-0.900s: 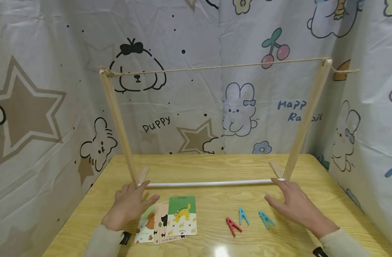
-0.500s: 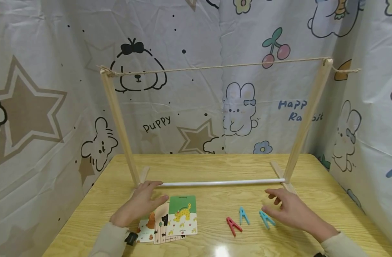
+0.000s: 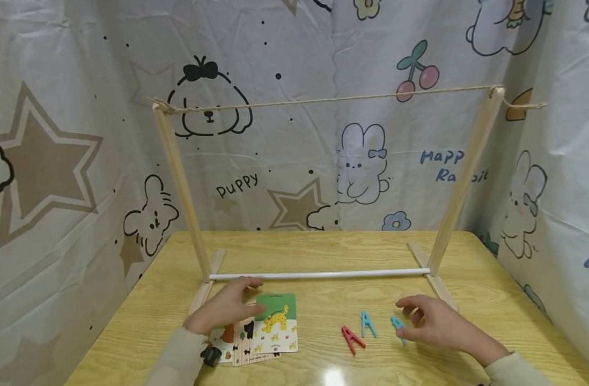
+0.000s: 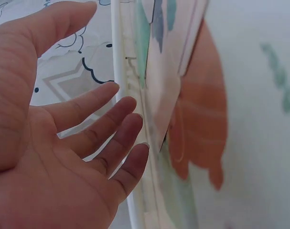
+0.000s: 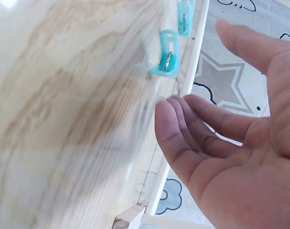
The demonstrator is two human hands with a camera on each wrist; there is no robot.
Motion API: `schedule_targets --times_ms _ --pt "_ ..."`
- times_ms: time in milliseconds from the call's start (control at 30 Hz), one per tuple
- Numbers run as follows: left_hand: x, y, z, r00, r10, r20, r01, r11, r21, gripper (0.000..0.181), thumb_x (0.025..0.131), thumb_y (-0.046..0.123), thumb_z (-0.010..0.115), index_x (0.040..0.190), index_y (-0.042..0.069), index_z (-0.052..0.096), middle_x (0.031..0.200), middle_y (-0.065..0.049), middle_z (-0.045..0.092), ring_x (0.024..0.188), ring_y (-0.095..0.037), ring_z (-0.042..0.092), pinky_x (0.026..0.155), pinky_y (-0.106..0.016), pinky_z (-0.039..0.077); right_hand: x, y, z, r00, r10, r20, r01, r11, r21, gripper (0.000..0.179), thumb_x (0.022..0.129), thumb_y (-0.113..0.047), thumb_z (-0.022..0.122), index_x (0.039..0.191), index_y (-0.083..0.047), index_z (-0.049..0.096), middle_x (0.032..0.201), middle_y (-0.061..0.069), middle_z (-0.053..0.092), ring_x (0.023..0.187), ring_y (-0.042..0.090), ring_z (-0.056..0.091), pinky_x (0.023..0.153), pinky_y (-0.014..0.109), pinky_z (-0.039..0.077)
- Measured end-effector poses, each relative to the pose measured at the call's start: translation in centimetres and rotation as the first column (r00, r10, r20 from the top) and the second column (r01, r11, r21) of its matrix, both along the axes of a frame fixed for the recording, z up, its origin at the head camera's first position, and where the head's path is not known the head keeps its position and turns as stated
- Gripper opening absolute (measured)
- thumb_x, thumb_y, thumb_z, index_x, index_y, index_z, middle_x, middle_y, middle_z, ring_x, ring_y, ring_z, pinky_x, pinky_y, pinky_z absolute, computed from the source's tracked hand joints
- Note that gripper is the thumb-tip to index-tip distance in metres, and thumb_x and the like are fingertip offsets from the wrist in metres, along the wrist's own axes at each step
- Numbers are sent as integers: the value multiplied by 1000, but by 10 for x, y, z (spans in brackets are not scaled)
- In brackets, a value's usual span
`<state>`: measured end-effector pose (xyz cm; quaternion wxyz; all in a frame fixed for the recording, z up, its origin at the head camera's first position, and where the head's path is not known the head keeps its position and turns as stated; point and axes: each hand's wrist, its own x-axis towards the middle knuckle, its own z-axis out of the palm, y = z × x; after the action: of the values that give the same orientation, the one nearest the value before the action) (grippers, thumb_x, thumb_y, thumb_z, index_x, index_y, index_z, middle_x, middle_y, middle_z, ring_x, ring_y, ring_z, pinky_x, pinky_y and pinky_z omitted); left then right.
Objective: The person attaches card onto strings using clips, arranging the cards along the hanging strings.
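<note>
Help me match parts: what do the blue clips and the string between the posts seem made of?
Blue clips: probably smooth plastic, evenly coloured; the spring shines silvery like metal.
String: matte, perhaps jute, judging by tan colour and frayed ends.

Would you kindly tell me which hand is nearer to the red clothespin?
The right hand, by the rightmost blue clothespin, to the right of the red clothespin; the left hand is farther, to its left, near the cards.

Left grip [image 3: 228,304] partly hides cards [image 3: 265,335]; right grip [image 3: 434,323] partly, blue clothespin [image 3: 396,323].
</note>
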<state>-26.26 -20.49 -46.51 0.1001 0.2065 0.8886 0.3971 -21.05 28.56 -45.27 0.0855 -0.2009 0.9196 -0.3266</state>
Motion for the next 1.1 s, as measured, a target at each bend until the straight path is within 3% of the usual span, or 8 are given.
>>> schedule_targets --times_ms 267,600,1100 --pt "-4 5 -6 1000 -7 -15 6 997 -79 70 90 40 82 143 3 57 136 -10 61 121 -28 58 101 -52 49 -3 7 -7 997 56 58 -56 998 4 60 85 -35 87 127 2 65 109 5 66 88 8 60 72 26 53" --pt "-8 8 -7 1000 -15 6 16 991 -132 76 81 45 89 138 4 60 135 -9 57 117 -23 56 99 -47 49 -4 4 -11 999 39 36 -41 998 43 45 79 -37 91 109 -10 70 92 -3 64 79 4 57 68 25 50" --pt "-9 9 -10 1000 -9 -6 8 991 -136 66 75 39 95 127 11 65 126 -4 55 110 -19 53 95 -42 49 -7 2 -15 999 25 23 -26 998 54 41 76 -32 93 102 -13 68 86 -4 61 74 4 54 64 24 48"
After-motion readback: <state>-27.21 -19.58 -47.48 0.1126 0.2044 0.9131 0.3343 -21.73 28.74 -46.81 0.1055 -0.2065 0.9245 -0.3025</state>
